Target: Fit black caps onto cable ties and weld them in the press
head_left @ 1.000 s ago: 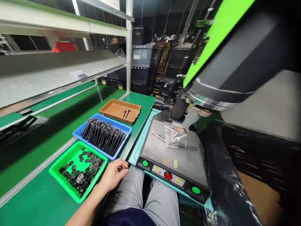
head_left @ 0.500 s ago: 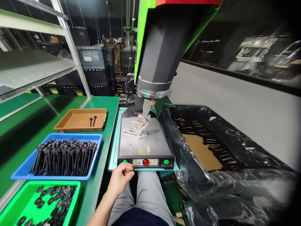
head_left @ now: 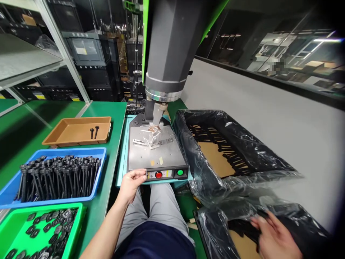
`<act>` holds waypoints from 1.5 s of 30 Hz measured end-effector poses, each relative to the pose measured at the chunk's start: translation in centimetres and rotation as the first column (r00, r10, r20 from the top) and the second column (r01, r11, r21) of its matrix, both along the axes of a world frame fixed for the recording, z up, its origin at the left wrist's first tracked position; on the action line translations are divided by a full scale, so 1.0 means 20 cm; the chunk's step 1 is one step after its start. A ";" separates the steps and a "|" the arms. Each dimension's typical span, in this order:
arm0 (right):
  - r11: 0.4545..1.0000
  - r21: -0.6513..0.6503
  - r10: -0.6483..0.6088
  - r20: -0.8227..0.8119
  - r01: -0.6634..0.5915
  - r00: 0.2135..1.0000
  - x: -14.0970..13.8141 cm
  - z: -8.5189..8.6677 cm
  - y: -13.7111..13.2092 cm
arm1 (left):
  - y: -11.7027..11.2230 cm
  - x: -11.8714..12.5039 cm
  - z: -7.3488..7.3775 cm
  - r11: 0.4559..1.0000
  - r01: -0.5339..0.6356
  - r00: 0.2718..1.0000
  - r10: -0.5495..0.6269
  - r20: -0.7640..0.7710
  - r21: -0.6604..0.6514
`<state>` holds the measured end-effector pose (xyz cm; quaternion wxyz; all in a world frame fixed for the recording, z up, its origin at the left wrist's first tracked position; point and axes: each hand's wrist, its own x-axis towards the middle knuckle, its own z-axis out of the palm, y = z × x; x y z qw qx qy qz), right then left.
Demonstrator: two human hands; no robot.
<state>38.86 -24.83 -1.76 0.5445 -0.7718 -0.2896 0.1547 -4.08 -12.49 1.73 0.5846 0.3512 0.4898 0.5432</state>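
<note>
My left hand (head_left: pixel 131 185) is at the left end of the press machine's front panel (head_left: pixel 175 177), covering that corner. Its thumb and fingers are pinched together, with a small dark bit at the tips that I cannot make out. My right hand (head_left: pixel 279 233), slightly blurred, is over the lower plastic-lined bin (head_left: pixel 212 223) with its fingers closed around a black part (head_left: pixel 262 214); most of that part is hidden. A red button (head_left: pixel 159 175) and a green button (head_left: pixel 180 172) show on the panel. Above the metal plate (head_left: pixel 145 160), the machine's tool tip (head_left: pixel 157 114) meets a clear fixture (head_left: pixel 155 136).
A blue tray (head_left: pixel 101 180) of black long-stemmed parts, a green tray (head_left: pixel 16 225) of small black pieces and a brown tray (head_left: pixel 67 129) with two stemmed parts are on the left. An upper lined bin (head_left: pixel 185 144) holds rows of black parts on cardboard.
My right hand has come into view at the lower right, over the lower bin, with a black part. The view has shifted right and down; my left hand stays by the panel, still pinched.
</note>
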 end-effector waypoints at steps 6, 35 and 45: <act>0.795 0.164 0.606 -0.243 -0.584 0.757 -0.83 0.20 0.35 | -0.03 0.09 0.07 0.999 0.041 0.997 -0.042 0.065 0.018; 0.410 0.455 0.911 -0.245 -0.790 0.332 -1.28 0.20 0.62 | -0.03 0.03 0.14 0.855 0.338 0.805 -0.047 -0.591 0.393; 0.397 0.581 0.851 -0.523 -0.711 0.048 -1.23 0.12 0.76 | 0.09 0.13 0.07 0.870 0.361 0.768 -0.072 -0.637 0.337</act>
